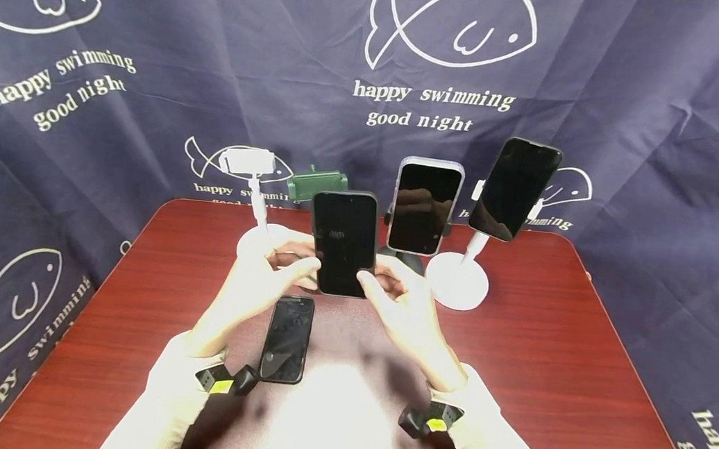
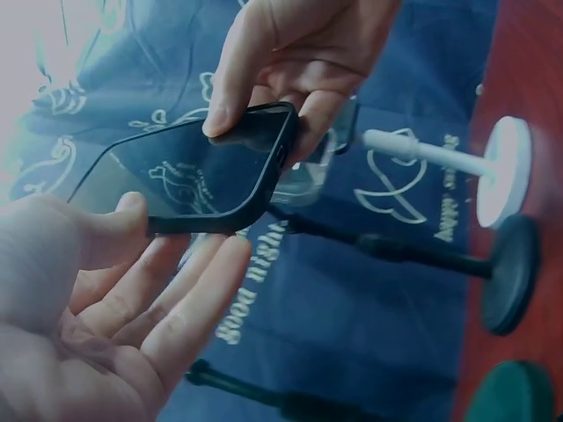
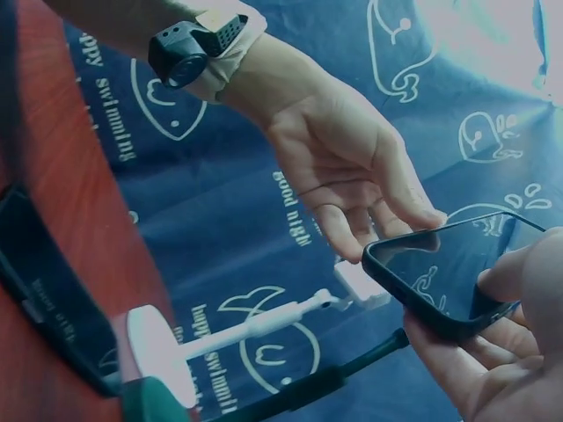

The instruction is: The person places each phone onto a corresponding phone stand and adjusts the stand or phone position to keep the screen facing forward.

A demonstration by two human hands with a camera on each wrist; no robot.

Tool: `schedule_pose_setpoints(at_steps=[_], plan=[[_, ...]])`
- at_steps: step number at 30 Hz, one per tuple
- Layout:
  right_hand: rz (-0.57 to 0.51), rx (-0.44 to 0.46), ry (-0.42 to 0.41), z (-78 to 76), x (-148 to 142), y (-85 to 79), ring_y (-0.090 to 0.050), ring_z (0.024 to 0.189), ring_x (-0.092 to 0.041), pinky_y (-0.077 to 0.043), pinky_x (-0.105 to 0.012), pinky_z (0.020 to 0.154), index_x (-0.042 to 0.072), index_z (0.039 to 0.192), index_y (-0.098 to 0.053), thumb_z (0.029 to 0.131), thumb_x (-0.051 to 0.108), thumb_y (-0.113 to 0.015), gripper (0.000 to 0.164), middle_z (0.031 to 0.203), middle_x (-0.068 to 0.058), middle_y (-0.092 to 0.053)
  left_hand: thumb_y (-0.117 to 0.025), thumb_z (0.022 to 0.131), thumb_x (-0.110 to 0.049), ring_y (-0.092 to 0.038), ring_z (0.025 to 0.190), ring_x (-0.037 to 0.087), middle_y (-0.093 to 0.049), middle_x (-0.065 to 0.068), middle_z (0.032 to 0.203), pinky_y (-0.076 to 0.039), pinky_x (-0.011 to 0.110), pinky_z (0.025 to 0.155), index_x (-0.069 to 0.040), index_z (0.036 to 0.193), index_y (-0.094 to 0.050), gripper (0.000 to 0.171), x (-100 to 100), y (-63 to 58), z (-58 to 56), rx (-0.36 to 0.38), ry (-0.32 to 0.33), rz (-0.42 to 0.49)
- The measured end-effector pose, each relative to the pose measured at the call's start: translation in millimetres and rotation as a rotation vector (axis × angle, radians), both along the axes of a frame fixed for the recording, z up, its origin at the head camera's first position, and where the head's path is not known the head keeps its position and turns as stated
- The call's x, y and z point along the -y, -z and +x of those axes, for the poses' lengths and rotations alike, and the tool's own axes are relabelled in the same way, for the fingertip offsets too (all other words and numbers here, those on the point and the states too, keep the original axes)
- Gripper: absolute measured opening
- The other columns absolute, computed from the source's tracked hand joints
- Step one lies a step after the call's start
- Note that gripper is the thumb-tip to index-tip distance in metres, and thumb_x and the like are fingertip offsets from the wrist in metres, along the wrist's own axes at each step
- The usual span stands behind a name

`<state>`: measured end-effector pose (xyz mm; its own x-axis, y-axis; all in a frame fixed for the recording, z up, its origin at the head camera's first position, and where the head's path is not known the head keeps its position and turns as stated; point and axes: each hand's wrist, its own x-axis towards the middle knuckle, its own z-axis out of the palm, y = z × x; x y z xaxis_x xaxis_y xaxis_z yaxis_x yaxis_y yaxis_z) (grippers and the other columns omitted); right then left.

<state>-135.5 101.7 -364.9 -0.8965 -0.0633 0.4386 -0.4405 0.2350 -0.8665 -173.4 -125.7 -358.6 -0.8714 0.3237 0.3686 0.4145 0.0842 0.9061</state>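
Observation:
A black smartphone [image 1: 343,244] is held upright in the air above the table, its dark screen towards the head camera. My left hand [image 1: 259,273] pinches its left edge, thumb on the front and fingers behind. On the opposite edge my right hand [image 1: 407,304] grips it, the thumb at the lower corner of the screen. Both thumbs on the phone [image 2: 220,167] show in the left wrist view. Behind it rises a green phone holder [image 1: 318,185], its lower part hidden. A second black phone [image 1: 287,339] lies face up on the table below my left hand.
At the back left stands a white phone holder [image 1: 248,161] with nothing in its clamp. A pale-cased phone [image 1: 426,206] sits in a black stand, and another black phone [image 1: 516,189] leans tilted on a white stand [image 1: 457,281]. A patterned blue cloth [image 1: 284,52] hangs behind the red table [image 1: 538,362].

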Motion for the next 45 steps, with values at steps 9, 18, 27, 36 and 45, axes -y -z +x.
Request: schedule_pose_setpoints(at_steps=[9, 18, 27, 36, 45], plan=[[-0.054, -0.113, -0.007, -19.6, 1, -6.4, -0.064, 0.07, -0.015, -0.05, -0.021, 0.061, 0.011, 0.108, -0.069, 0.089, 0.018, -0.072, 0.02, 0.088, -0.007, -0.072, -0.064, 0.091, -0.001, -0.069, 0.071, 0.026, -0.071, 0.011, 0.089, -0.06, 0.04, 0.065, -0.003, 0.11, -0.065, 0.019, 10, -47.5, 18.1, -0.081, -0.105, 0.005], [-0.101, -0.109, -0.003, -26.3, 9, -12.3, -0.065, 0.07, -0.017, -0.052, -0.022, 0.063, 0.011, 0.107, -0.069, 0.089, 0.022, -0.072, 0.022, 0.087, -0.007, -0.07, -0.067, 0.092, -0.016, -0.066, 0.065, 0.007, -0.07, -0.001, 0.073, -0.05, 0.015, 0.056, -0.015, 0.102, -0.071, 0.011, 25, -29.2, -7.6, -0.42, -0.47, -0.246], [-0.129, -0.129, 0.008, -37.3, 18, -22.5, -0.065, 0.07, -0.017, -0.051, -0.02, 0.062, 0.01, 0.106, -0.068, 0.089, 0.022, -0.072, 0.021, 0.086, -0.008, -0.07, -0.063, 0.094, -0.033, -0.065, 0.064, 0.006, -0.068, -0.008, 0.083, -0.054, 0.022, 0.06, -0.021, 0.107, -0.068, 0.018, 17, -26.8, -19.2, -0.37, -0.525, -0.281], [-0.095, -0.13, 0.049, -45.2, 27, -29.3, -0.066, 0.072, -0.015, -0.053, -0.02, 0.066, 0.01, 0.111, -0.07, 0.089, 0.021, -0.073, 0.025, 0.09, -0.009, -0.072, -0.06, 0.097, -0.03, -0.069, 0.071, 0.013, -0.072, 0.003, 0.098, -0.057, 0.027, 0.062, -0.024, 0.134, -0.055, 0.038, 7, -23.3, -37.0, -0.284, -0.462, -0.196], [-0.027, -0.258, 0.086, -52.9, 33, -24.7, -0.067, 0.072, -0.01, -0.055, -0.026, 0.066, 0.012, 0.113, -0.072, 0.088, 0.02, -0.073, 0.027, 0.091, -0.005, -0.073, -0.053, 0.101, -0.032, -0.068, 0.06, 0.021, -0.071, 0.012, 0.091, -0.059, 0.035, 0.061, -0.013, 0.135, -0.054, 0.039, 3, -18.9, -52.6, -0.21, -0.371, -0.148]])
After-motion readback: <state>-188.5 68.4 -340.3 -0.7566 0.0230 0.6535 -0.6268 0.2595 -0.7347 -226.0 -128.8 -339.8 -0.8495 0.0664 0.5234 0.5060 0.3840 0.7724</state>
